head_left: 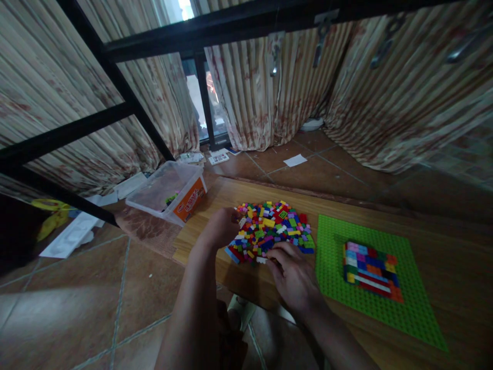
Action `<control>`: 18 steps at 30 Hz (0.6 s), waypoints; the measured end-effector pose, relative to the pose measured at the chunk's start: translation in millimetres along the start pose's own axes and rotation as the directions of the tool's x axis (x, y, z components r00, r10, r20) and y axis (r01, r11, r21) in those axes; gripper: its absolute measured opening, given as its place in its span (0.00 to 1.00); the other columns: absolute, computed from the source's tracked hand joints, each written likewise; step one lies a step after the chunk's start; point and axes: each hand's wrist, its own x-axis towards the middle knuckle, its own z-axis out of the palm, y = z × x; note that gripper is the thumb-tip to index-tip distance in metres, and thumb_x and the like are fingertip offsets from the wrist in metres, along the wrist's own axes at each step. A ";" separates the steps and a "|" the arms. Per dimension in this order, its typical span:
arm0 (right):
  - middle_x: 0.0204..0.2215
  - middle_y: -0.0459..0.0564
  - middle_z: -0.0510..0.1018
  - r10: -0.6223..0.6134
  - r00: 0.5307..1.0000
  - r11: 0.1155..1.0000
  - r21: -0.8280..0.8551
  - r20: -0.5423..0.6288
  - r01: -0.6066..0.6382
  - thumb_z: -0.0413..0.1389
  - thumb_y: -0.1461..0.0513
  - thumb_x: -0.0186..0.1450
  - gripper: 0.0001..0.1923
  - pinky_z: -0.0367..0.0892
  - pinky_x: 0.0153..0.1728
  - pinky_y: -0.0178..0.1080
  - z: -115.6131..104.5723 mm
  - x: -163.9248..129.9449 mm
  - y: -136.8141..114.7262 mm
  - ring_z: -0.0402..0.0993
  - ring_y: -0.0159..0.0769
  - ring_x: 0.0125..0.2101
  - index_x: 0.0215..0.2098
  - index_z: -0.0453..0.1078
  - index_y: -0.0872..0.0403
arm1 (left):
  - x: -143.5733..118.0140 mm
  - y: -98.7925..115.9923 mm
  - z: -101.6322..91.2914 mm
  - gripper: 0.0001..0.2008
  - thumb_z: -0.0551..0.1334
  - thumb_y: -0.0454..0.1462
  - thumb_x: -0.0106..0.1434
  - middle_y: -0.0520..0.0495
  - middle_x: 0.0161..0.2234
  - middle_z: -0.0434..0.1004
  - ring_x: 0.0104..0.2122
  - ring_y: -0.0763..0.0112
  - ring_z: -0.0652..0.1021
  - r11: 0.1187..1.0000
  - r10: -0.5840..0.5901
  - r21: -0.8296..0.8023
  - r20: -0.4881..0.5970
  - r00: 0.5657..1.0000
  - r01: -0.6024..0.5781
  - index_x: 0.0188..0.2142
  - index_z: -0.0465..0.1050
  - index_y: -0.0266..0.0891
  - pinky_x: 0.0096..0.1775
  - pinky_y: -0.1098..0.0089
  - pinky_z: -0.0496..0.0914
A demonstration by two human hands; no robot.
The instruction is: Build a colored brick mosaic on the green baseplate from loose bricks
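A heap of small mixed-colour toy bricks [265,223] lies on a wooden tabletop. My left hand [220,228] reaches to the heap's left edge, its fingers bent and mostly hidden behind the hand. A pale brick [242,222] shows right beside those fingertips; whether they grip it I cannot tell. At the near edge of the heap, my right hand [289,268] has thumb and index finger closed at the end of a white brick [261,260]. To the right, a green baseplate [414,308] bears a flat, multicoloured block of joined bricks [372,270].
A clear plastic bin [165,192] with an orange label stands left of the wooden table [239,187]. Black metal bars [115,72] cross overhead and at the left. Papers [295,160] lie on the tiled floor before striped curtains [254,97].
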 end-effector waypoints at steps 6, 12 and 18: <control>0.39 0.51 0.77 0.058 0.997 0.982 0.185 -0.055 -0.047 0.51 0.64 0.68 0.08 0.68 0.43 0.41 -5.6 3.6 -3.5 0.72 0.40 0.42 0.38 0.73 0.52 | -0.7 1.5 -1.0 0.17 0.58 0.29 0.54 0.44 0.32 0.80 0.28 0.70 0.75 0.980 -0.018 -0.198 0.003 1.000 0.018 0.43 0.76 0.31 0.29 0.74 0.65; 0.35 0.50 0.78 0.412 0.911 0.713 0.627 -0.013 -0.314 0.55 0.51 0.66 0.17 0.69 0.33 0.37 -12.0 8.5 -6.5 0.74 0.36 0.33 0.46 0.71 0.52 | -8.9 22.2 5.0 0.10 0.62 0.34 0.55 0.49 0.29 0.77 0.27 0.73 0.73 0.850 0.231 -0.513 0.166 0.959 -0.116 0.37 0.75 0.33 0.29 0.74 0.66; 0.25 0.46 0.74 0.552 0.831 0.423 0.833 0.077 -0.358 0.61 0.44 0.57 0.21 0.63 0.26 0.33 -22.0 18.9 -2.8 0.68 0.31 0.25 0.31 0.70 0.53 | -16.6 54.8 18.6 0.08 0.62 0.36 0.58 0.46 0.32 0.78 0.32 0.71 0.75 0.733 0.404 -0.664 0.251 0.880 -0.147 0.37 0.75 0.34 0.34 0.73 0.67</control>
